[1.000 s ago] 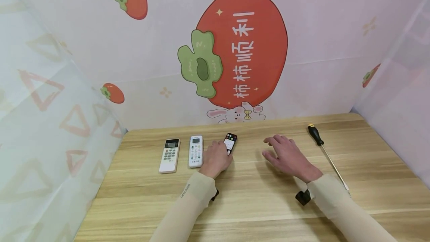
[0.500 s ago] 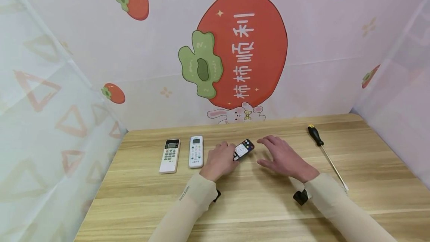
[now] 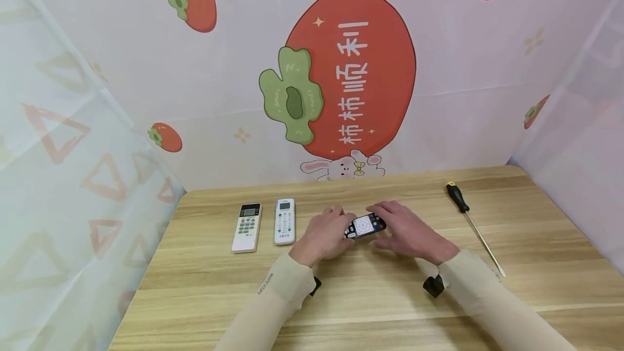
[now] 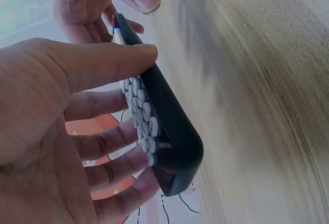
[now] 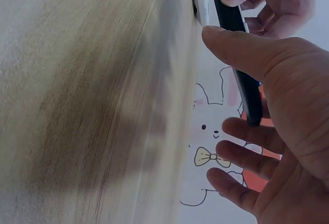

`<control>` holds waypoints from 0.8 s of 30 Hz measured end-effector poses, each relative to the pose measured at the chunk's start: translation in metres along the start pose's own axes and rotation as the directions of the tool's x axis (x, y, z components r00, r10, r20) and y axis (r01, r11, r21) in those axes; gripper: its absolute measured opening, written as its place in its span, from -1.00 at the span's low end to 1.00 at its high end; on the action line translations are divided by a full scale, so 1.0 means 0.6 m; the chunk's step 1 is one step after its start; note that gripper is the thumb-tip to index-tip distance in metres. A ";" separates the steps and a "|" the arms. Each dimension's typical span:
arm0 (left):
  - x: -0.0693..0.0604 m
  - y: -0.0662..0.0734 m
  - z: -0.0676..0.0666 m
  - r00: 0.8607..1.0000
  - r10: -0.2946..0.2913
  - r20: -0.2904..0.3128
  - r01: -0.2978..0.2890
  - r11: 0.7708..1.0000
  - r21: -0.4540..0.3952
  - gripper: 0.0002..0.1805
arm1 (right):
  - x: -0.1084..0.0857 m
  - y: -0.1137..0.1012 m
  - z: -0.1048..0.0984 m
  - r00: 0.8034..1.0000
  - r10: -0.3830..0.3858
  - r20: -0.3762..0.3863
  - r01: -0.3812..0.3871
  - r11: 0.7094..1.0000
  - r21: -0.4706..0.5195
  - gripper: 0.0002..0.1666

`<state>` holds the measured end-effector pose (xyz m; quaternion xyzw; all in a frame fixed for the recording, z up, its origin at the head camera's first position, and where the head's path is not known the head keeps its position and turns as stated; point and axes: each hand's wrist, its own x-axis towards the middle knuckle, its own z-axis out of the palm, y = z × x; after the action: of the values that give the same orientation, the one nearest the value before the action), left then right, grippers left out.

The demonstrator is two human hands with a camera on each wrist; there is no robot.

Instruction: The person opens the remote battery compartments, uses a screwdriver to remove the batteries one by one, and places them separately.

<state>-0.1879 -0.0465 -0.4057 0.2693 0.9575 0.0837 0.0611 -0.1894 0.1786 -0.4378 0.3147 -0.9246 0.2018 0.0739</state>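
A black remote control [image 3: 363, 225] with a white button panel is held just above the table between my two hands. My left hand [image 3: 323, 236] pinches its near-left end; in the left wrist view the thumb lies on the edge of the remote [image 4: 177, 131] and the fingers on the far edge. My right hand [image 3: 408, 232] is around the other end with fingers spread. In the right wrist view, the lower fingers of that hand [image 5: 300, 100] stand apart from the remote [image 5: 251, 103]. Whether its index finger touches the remote is hard to tell.
Two white remotes, one with a dark top [image 3: 246, 229] and one all white [image 3: 285, 222], lie side by side on the left of the wooden table [image 3: 195, 286]. A screwdriver [image 3: 457, 197] with a black handle lies at the right. A printed backdrop [image 3: 219, 80] stands behind.
My left hand has turned the black remote clockwise, from near upright to almost sideways, and shifted it right. My right hand has moved left to the remote's far end.
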 end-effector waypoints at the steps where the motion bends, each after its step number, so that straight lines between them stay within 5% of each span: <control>1: -0.001 0.000 0.000 1.000 0.008 0.001 -0.008 1.000 0.000 -0.49 | 0.000 0.000 0.000 1.000 -0.003 0.006 0.003 1.000 0.004 -0.11; 10: -0.004 0.004 -0.005 0.999 0.047 0.008 -0.047 0.999 -0.024 -0.48 | -0.001 -0.005 0.002 0.997 0.023 0.067 -0.025 0.999 0.031 -0.25; 24: -0.001 -0.001 -0.001 0.997 0.065 0.034 -0.064 0.997 -0.033 -0.51 | -0.003 -0.006 0.004 0.998 0.008 0.063 -0.009 1.000 0.018 -0.41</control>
<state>-0.1876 -0.0476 -0.4052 0.3006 0.9456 0.0961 0.0792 -0.1855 0.1761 -0.4390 0.3176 -0.9258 0.2007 0.0412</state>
